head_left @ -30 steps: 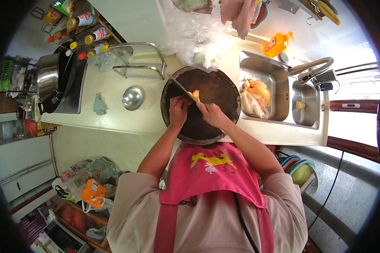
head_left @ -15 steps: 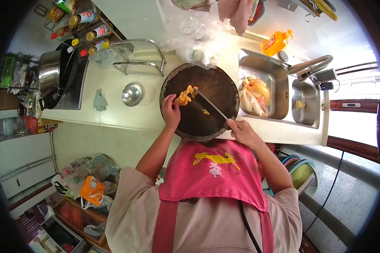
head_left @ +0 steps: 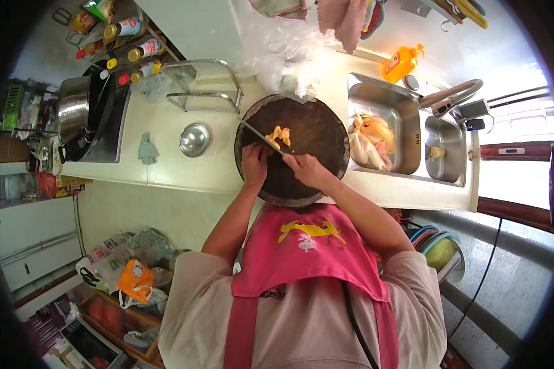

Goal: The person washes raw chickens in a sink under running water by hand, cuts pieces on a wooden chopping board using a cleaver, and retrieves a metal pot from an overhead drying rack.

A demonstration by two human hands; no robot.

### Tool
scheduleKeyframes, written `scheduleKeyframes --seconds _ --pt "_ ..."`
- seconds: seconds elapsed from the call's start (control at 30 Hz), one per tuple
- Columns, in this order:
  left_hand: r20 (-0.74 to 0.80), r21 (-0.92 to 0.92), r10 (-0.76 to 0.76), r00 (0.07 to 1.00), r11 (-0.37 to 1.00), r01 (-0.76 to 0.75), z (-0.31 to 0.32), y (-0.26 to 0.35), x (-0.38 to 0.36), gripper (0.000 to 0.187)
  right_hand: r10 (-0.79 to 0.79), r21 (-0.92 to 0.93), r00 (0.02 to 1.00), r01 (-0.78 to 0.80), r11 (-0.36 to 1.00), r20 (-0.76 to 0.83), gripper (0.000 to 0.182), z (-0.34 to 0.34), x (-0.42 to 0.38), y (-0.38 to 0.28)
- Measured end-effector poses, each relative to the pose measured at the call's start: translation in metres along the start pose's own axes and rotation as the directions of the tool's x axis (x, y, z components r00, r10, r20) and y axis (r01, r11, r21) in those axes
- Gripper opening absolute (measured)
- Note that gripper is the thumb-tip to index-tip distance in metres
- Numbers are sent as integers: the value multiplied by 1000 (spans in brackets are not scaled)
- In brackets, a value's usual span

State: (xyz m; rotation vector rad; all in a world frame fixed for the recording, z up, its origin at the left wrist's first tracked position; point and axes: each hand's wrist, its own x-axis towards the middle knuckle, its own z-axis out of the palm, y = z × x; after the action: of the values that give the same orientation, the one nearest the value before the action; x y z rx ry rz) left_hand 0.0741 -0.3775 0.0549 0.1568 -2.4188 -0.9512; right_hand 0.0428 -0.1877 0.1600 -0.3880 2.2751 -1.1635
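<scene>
A dark round chopping board (head_left: 308, 178) lies on the counter in front of me. My right hand (head_left: 306, 170) is closed on the handle of a knife (head_left: 261, 136), whose blade points up and to the left across the board. Yellowish chicken pieces (head_left: 280, 136) lie beside the blade, on its far side. My left hand (head_left: 254, 165) rests at the board's left side, near the blade; its fingers are bent, and whether they hold anything is hidden.
Right of the board, a whole chicken (head_left: 373, 140) lies in the steel sink (head_left: 406, 161). A metal bowl (head_left: 195, 139), a grey-green cloth (head_left: 147, 149) and a metal rack (head_left: 204, 109) are to the left. Behind the board is a clear plastic bag (head_left: 289, 58).
The knife and my right hand have moved left, and the blade has swung lower across the board. My left hand has shifted slightly down and right, away from the chicken pieces.
</scene>
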Motion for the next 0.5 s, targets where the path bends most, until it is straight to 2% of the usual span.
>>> scheduleKeyframes --seconds 0.07,0.13,0.2,0.3,0.4,0.43,0.5 --pt "14 -19 -23 1000 1000 24 1 -2 -1 13 -67 -75 998 68 995 14 41 -4 -28 21" --pt "11 -37 -39 999 999 39 1 -4 0 15 97 -22 995 -97 995 26 45 -33 -72 13" --pt "2 -56 -38 999 998 38 1 -2 0 19 363 -61 922 -358 932 132 52 -65 -92 18" --pt "102 -7 -95 990 995 96 0 4 3 31 275 52 960 -277 959 42 57 -82 -114 36" --pt "150 283 -184 971 949 136 -11 34 9 44 453 223 889 -455 862 62 56 -97 -133 40" --pt "181 247 -193 964 958 146 -7 27 7 48 445 241 893 -449 861 72 56 -103 -139 44" --pt "239 173 -207 949 970 168 11 4 7 55 415 157 901 -431 888 124 57 -112 -146 67"
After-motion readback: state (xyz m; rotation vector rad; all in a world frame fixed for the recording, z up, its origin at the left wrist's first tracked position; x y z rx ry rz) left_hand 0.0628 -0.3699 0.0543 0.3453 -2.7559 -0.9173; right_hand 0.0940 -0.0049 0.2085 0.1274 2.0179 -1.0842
